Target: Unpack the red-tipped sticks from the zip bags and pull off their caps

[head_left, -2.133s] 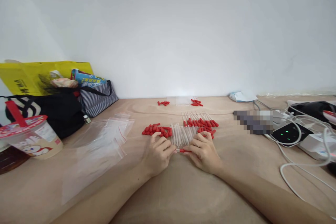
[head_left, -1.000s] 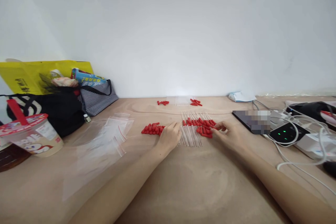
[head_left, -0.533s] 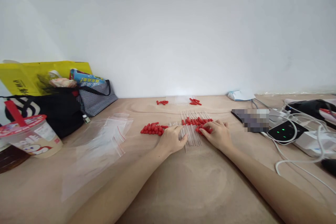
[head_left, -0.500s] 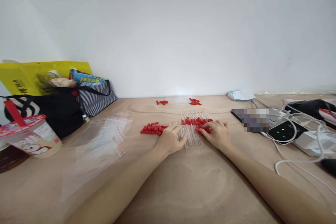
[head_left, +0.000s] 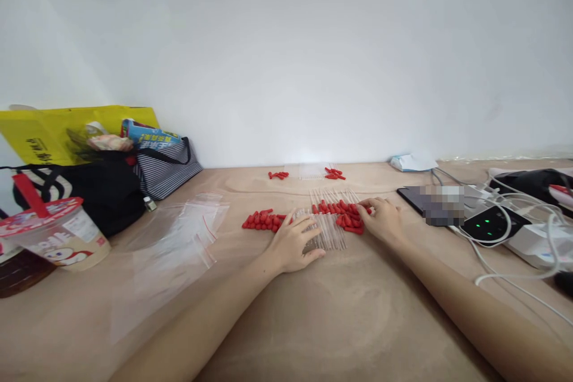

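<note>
Several clear thin droppers with red rubber bulbs lie in rows in the middle of the table. My left hand [head_left: 295,245] rests over clear tubes [head_left: 308,224], its fingers spread and the thumb apart. Left of it, a cluster of red bulbs [head_left: 262,221] sticks out from under the fingers. My right hand [head_left: 381,219] has its fingers bent and closed at the right end of the rows, with a bit of red between thumb and forefinger. Beside its fingertips are more red bulbs [head_left: 350,224]. Farther back, clear tubes [head_left: 333,196] point toward the wall.
Two small red-bulb groups [head_left: 278,175] lie near the wall. Clear zip bags [head_left: 174,262] spread out on the left, by a drink cup [head_left: 62,239] and a striped bag [head_left: 168,167]. On the right are a phone [head_left: 414,206], white cables [head_left: 496,277] and a tissue pack [head_left: 412,162].
My left hand has drawn slightly toward me, with its fingers more spread. My right hand has shifted a little right and away, showing more of the red bulbs by it.
</note>
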`<state>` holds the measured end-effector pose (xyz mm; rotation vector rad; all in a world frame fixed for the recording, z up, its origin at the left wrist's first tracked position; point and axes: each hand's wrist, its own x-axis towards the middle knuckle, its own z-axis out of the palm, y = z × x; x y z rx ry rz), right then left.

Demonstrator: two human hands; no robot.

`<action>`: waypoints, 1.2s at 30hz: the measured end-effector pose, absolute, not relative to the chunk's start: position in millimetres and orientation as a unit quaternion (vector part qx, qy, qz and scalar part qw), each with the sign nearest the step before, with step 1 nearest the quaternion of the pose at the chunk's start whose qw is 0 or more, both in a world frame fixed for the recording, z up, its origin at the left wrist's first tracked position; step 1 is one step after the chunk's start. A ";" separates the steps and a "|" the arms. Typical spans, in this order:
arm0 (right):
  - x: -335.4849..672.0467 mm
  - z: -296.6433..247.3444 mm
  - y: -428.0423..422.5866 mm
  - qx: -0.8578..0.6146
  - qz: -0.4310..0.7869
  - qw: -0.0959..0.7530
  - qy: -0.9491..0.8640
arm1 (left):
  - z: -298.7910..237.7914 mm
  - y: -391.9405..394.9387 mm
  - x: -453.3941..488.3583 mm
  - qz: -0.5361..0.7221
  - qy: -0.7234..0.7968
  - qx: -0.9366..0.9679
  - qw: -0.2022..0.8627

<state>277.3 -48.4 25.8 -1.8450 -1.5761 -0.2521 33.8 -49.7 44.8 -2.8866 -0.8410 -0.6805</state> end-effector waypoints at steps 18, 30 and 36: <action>264.5 53.2 -29.9 -0.819 0.039 0.158 -0.551 | 33.3 -65.5 -16.2 -0.310 -0.293 -0.904 0.019; 250.2 61.5 -59.1 -0.694 -0.147 0.319 -0.628 | 34.8 -65.5 -20.1 -0.308 -0.330 -0.892 0.021; 218.1 32.9 -88.3 -0.490 -0.067 0.399 -0.772 | 37.1 -66.5 -18.7 -0.319 -0.344 -0.879 0.082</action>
